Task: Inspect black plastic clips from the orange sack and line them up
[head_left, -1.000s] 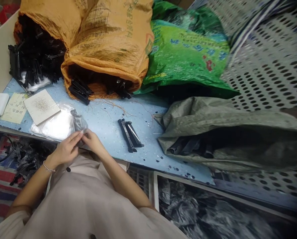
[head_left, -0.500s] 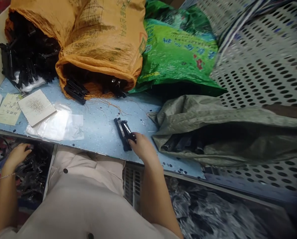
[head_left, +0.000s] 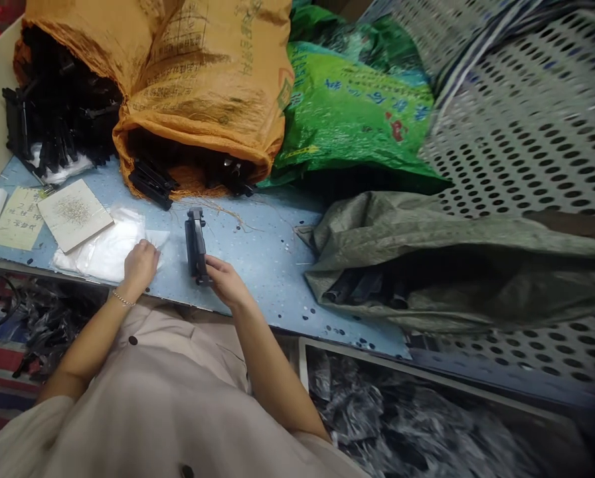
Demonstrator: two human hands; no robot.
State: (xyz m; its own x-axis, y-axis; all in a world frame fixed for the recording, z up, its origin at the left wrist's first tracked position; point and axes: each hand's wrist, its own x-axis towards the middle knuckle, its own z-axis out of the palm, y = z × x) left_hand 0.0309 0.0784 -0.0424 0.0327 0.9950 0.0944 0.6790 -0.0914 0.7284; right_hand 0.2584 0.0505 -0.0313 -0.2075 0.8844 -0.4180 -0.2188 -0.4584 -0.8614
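My right hand (head_left: 226, 284) grips the lower end of a long black plastic part (head_left: 195, 242), which it holds up over the blue tabletop. The part has a narrow frame with small lugs at its ends. To its left, my left hand (head_left: 141, 267) is at the right edge of a stack of clear plastic bags (head_left: 101, 249). Its fingers are curled together on a bag there, and the fingertips are partly hidden. A pale square tile (head_left: 75, 216) dotted with small specks overlaps the stack.
Orange woven sacks (head_left: 202, 86) holding black parts stand at the back, beside a green sack (head_left: 352, 113). An olive sack (head_left: 457, 259) gapes at the right. A yellow note (head_left: 16, 222) lies at the left. Bagged black parts (head_left: 53, 318) sit below the table edge (head_left: 277, 325).
My left hand has come up from the bagged parts below the table to the clear bags. My right hand has moved left with the black part and turned it more upright.
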